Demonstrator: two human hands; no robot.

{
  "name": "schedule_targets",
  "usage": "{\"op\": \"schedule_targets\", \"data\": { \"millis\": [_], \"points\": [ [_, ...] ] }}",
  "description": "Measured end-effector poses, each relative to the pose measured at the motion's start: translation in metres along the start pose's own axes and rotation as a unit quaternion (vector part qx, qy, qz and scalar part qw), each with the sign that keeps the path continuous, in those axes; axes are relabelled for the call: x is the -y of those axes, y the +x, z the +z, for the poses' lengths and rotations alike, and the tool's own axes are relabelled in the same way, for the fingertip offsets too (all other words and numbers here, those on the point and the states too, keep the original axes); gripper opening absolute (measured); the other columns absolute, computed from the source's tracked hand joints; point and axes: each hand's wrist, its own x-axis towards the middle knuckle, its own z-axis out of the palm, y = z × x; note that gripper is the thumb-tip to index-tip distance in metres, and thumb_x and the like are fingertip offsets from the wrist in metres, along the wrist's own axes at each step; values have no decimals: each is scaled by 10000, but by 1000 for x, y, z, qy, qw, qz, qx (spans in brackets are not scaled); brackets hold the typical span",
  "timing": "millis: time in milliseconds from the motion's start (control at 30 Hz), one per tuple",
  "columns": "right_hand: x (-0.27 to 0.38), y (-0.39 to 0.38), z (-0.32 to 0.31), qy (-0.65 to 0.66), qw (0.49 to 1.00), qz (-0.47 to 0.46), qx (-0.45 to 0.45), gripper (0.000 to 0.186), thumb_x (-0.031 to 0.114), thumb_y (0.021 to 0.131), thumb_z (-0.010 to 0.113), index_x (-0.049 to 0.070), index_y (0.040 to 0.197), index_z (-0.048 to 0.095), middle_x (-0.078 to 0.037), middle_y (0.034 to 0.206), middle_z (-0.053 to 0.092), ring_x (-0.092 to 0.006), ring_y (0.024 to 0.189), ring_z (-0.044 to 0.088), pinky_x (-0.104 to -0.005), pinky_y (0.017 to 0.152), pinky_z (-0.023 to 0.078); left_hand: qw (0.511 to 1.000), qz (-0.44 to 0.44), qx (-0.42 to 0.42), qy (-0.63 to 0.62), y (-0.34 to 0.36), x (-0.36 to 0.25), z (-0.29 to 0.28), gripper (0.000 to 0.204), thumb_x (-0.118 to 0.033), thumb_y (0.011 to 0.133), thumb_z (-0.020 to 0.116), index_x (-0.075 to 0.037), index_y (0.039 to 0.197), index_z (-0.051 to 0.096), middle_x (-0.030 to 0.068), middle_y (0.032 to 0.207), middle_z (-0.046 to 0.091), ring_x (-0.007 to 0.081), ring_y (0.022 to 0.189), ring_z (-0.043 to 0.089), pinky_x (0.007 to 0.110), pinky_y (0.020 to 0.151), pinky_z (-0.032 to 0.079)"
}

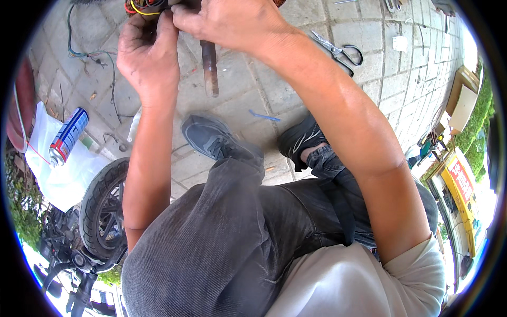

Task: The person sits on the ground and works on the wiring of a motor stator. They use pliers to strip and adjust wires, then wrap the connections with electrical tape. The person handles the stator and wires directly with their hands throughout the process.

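At the top edge, my left hand [150, 58] and my right hand [232, 24] meet over a part with copper-coloured windings [129, 7], mostly cut off by the frame. It looks like a motor stator. A rusty metal shaft [209, 68] sticks out from under my right hand toward me. Red, black and yellow wires [143, 11] run beside my left fingertips, which are pinched together on them. My right fingers are closed too, close to the left thumb; what they grip is hidden.
Black-handled scissors [338, 51] lie on the paving at right, a blue strip [264, 115] between my shoes. Loose cable [112, 74] lies at left. A spray can [68, 136] rests on a white plastic bag [63, 179], near a motorbike wheel [105, 211]. Cardboard boxes [463, 103] stand far right.
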Motion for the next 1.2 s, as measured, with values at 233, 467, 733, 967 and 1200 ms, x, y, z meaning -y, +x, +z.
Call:
{"op": "schedule_targets", "data": {
  "millis": [233,467,733,967,1200],
  "points": [
    [-6,4,0,23,999,-34,24,217,194,799,618,2,901,612,-198,898,641,-390,875,619,-456,770,508,998,-52,-7,-31,1,-1,-1,200,-32,891,628,77,1057,648,87,984,685,121,871,624,241,803,499],
    [-8,4,1,88,996,-28,15,219,194,767,634,-12,834,602,-199,820,625,-380,810,617,-439,723,493,985,-112,-4,-131,1,-2,-2,226,-32,901,612,93,1089,626,103,994,669,142,879,634,277,815,528],
    [0,5,-10,115,988,68,83,272,217,744,629,-16,884,639,-210,820,646,-363,795,641,-417,726,506,984,-127,79,-102,4,8,-22,235,-81,950,614,82,1118,618,113,1027,668,145,920,629,282,854,519],
    [-3,3,-17,100,989,42,99,273,206,765,613,-26,906,635,-219,837,645,-372,822,639,-423,748,511,985,-89,113,-91,9,16,-23,213,-57,943,620,36,1134,613,78,1055,659,114,914,602,256,843,495],
    [-9,-1,-17,75,993,-32,79,227,189,783,608,-6,898,627,-212,870,640,-377,856,628,-433,764,511,970,-96,131,-179,7,25,-24,203,-26,940,607,34,1134,610,86,1070,654,134,950,599,281,864,496]
  ]
}}
